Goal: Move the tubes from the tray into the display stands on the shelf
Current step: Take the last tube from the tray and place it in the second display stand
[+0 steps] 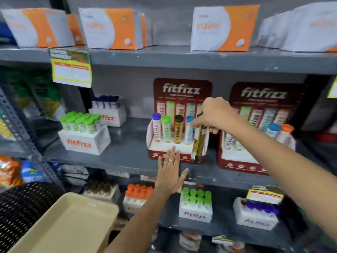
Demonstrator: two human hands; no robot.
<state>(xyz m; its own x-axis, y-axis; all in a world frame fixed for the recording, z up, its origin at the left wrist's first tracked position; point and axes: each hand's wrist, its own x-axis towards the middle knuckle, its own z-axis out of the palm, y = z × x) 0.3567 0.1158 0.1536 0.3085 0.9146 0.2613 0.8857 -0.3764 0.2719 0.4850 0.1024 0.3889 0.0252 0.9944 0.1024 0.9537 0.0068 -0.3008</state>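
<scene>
My right hand (213,114) grips the top of a gold tube (198,143) and holds it upright at the right front corner of the left red display stand (182,88). That stand holds several tubes with purple, green, brown and blue caps. My left hand (170,174) is flat and open against the stand's front base, fingers spread. A second red display stand (264,95) to the right holds tubes with blue and orange caps. The beige tray (73,225) sits at the lower left; no tubes show in its visible part.
White boxes of green-capped tubes (83,132) and purple-capped tubes (107,110) stand left on the same shelf. The shelf below carries several more white tube boxes. Orange and white cartons line the top shelf. A black mesh basket (18,207) sits beside the tray.
</scene>
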